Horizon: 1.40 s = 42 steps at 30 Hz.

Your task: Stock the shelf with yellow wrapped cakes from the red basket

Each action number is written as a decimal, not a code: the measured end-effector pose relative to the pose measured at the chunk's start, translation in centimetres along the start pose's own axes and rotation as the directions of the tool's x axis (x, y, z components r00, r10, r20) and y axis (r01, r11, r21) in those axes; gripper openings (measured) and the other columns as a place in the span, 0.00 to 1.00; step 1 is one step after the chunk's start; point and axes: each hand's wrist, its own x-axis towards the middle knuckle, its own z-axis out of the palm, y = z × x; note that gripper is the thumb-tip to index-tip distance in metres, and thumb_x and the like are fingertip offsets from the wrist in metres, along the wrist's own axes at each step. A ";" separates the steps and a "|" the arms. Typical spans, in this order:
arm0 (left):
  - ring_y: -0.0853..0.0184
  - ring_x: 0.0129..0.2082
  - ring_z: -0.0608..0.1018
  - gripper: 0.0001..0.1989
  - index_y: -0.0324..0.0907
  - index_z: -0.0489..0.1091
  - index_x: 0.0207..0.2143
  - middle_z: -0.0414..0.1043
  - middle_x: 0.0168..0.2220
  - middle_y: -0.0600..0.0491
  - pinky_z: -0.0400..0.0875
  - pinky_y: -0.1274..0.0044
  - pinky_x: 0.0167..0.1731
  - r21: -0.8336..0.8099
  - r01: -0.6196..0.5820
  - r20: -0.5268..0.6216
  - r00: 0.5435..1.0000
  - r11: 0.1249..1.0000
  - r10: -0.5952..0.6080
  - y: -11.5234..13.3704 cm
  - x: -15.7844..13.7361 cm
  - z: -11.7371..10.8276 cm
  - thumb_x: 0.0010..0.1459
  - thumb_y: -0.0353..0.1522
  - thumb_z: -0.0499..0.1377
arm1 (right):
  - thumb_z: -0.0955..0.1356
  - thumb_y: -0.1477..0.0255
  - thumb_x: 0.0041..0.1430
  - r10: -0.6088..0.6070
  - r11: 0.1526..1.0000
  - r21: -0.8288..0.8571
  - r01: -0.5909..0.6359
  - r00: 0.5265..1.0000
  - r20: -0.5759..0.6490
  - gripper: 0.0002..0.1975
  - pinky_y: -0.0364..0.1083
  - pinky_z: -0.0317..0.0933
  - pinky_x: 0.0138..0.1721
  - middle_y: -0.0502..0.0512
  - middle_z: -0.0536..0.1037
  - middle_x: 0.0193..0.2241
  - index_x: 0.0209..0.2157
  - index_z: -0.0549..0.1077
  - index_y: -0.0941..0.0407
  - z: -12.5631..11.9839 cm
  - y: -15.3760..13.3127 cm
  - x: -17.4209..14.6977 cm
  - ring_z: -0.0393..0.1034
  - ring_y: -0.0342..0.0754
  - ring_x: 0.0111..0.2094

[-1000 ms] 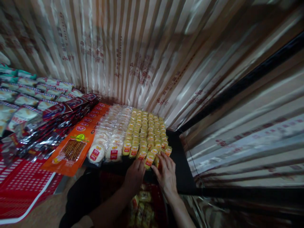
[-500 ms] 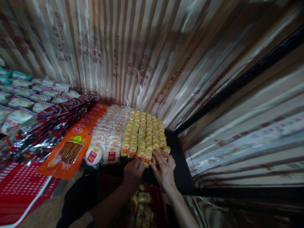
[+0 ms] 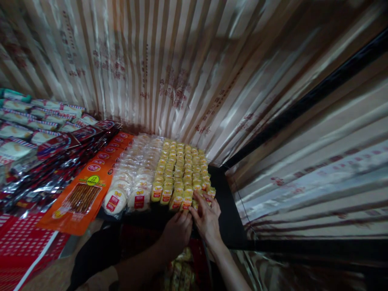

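Rows of small yellow snack packets (image 3: 177, 171) with red labels stand tightly side by side on a black shelf (image 3: 228, 210). At the front edge of these rows, my left hand (image 3: 178, 230) has its fingers closed at the bottom of a front packet. My right hand (image 3: 209, 220) curves over the front packets at the right end, thumb toward the left hand. Its fingertips partly cover the packets they grip. Below both forearms, a dark red box (image 3: 201, 258) holds more yellow packets, partly hidden by my arms.
Left of the yellow rows lie clear-wrapped round white crackers (image 3: 139, 198), an orange snack bag (image 3: 83, 198), stacked dark red packets (image 3: 65, 165) and white packets (image 3: 18, 131). A red basket (image 3: 27, 242) with a white handle stands lower left. Striped curtain (image 3: 182, 60) hangs behind; a black bar (image 3: 300, 105) crosses right.
My left hand has moved slightly right, closer to my right hand. The right hand stays at the right-end packets. The view has shifted a little.
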 end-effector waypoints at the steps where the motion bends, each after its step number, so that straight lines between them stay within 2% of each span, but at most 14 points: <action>1: 0.64 0.49 0.70 0.16 0.32 0.67 0.46 0.71 0.45 0.45 0.62 0.72 0.48 0.006 -0.019 0.019 1.000 1.000 0.019 0.2 0.0 0.2 0.62 0.26 0.44 | 0.64 0.65 0.57 0.008 1.000 0.006 -0.008 1.000 0.000 0.20 0.57 0.47 0.54 0.56 0.74 0.47 0.50 0.68 0.54 0.1 0.1 0.0 0.59 0.55 0.51; 4: 0.62 0.49 0.70 0.17 0.27 0.66 0.47 0.71 0.45 0.41 0.62 0.72 0.50 0.002 -0.037 0.073 0.997 0.999 0.037 0.2 0.4 0.3 0.61 0.25 0.45 | 0.64 0.66 0.57 0.014 1.000 0.022 -0.014 1.000 0.001 0.20 0.57 0.48 0.54 0.55 0.74 0.46 0.51 0.67 0.54 0.3 0.1 0.0 0.59 0.54 0.51; 7: 0.62 0.50 0.69 0.16 0.28 0.66 0.48 0.71 0.45 0.43 0.63 0.73 0.50 -0.035 0.012 0.085 0.996 0.999 -0.009 -0.2 0.8 0.1 0.61 0.26 0.47 | 0.63 0.67 0.58 -0.015 1.000 0.024 0.015 1.000 0.008 0.18 0.57 0.48 0.54 0.55 0.74 0.46 0.50 0.68 0.54 0.0 0.0 0.0 0.58 0.54 0.51; 9: 0.62 0.50 0.69 0.16 0.30 0.67 0.47 0.71 0.44 0.45 0.63 0.74 0.50 -0.053 0.051 0.065 0.997 0.997 -0.048 -0.4 0.9 -0.1 0.61 0.27 0.47 | 0.62 0.68 0.59 -0.023 0.999 0.030 0.022 1.000 0.019 0.17 0.58 0.48 0.54 0.55 0.73 0.47 0.50 0.68 0.54 -0.4 -0.2 0.1 0.57 0.54 0.52; 12: 0.63 0.50 0.69 0.15 0.31 0.70 0.44 0.72 0.44 0.46 0.62 0.74 0.52 -0.066 0.042 0.037 0.999 0.997 -0.040 -0.6 0.9 -0.2 0.61 0.27 0.46 | 0.60 0.70 0.60 0.000 0.999 0.047 -0.001 1.000 0.020 0.18 0.58 0.50 0.54 0.55 0.73 0.48 0.51 0.67 0.54 -1.2 -0.4 0.6 0.57 0.53 0.52; 18: 0.62 0.51 0.69 0.16 0.31 0.69 0.45 0.72 0.45 0.47 0.63 0.74 0.51 -0.093 0.094 -0.030 0.995 0.991 -0.098 -0.5 0.6 0.2 0.62 0.26 0.45 | 0.59 0.69 0.61 0.008 0.983 0.183 -0.015 0.999 0.042 0.17 0.53 0.60 0.49 0.58 0.75 0.42 0.47 0.71 0.57 -1.8 -0.8 3.2 0.61 0.52 0.48; 23: 0.62 0.51 0.69 0.15 0.31 0.68 0.45 0.72 0.44 0.46 0.65 0.73 0.51 -0.171 0.140 -0.061 0.986 0.975 -0.152 -0.3 0.3 1.1 0.62 0.25 0.45 | 0.59 0.69 0.61 0.006 0.997 0.080 -0.014 0.996 0.089 0.16 0.52 0.62 0.47 0.57 0.77 0.38 0.45 0.72 0.57 -2.2 -1.6 4.3 0.66 0.52 0.44; 27: 0.62 0.50 0.70 0.15 0.32 0.68 0.43 0.72 0.43 0.45 0.68 0.71 0.49 -0.256 0.193 -0.071 0.973 0.947 -0.218 -0.1 0.4 1.7 0.61 0.24 0.44 | 0.57 0.71 0.61 0.019 1.000 0.009 -0.021 0.987 0.157 0.17 0.52 0.61 0.49 0.56 0.76 0.42 0.48 0.70 0.57 -2.3 -2.5 4.4 0.68 0.51 0.44; 35: 0.66 0.45 0.72 0.17 0.36 0.69 0.42 0.72 0.41 0.47 0.73 0.71 0.44 -0.452 0.307 -0.075 0.922 0.838 -0.379 0.2 0.9 2.6 0.62 0.24 0.42 | 0.57 0.69 0.60 0.170 0.976 0.096 -0.196 0.959 0.226 0.18 0.49 0.64 0.47 0.58 0.75 0.45 0.48 0.68 0.58 -2.4 -2.4 5.6 0.71 0.50 0.45; 39: 0.66 0.45 0.71 0.17 0.36 0.69 0.42 0.72 0.41 0.47 0.72 0.71 0.44 -0.447 0.322 -0.031 0.927 0.835 -0.374 0.3 1.1 2.3 0.61 0.22 0.42 | 0.56 0.67 0.61 0.200 0.968 0.092 -0.234 0.938 0.282 0.20 0.49 0.66 0.43 0.59 0.77 0.42 0.48 0.70 0.58 -2.7 -1.9 5.9 0.73 0.51 0.42; 42: 0.66 0.45 0.70 0.15 0.34 0.69 0.41 0.72 0.41 0.48 0.71 0.72 0.46 -0.406 0.300 -0.026 0.940 0.863 -0.339 0.2 1.2 1.9 0.60 0.22 0.44 | 0.57 0.67 0.60 0.198 0.967 0.099 -0.233 0.940 0.277 0.19 0.49 0.66 0.43 0.58 0.78 0.41 0.47 0.71 0.56 -2.6 -1.9 6.3 0.73 0.52 0.42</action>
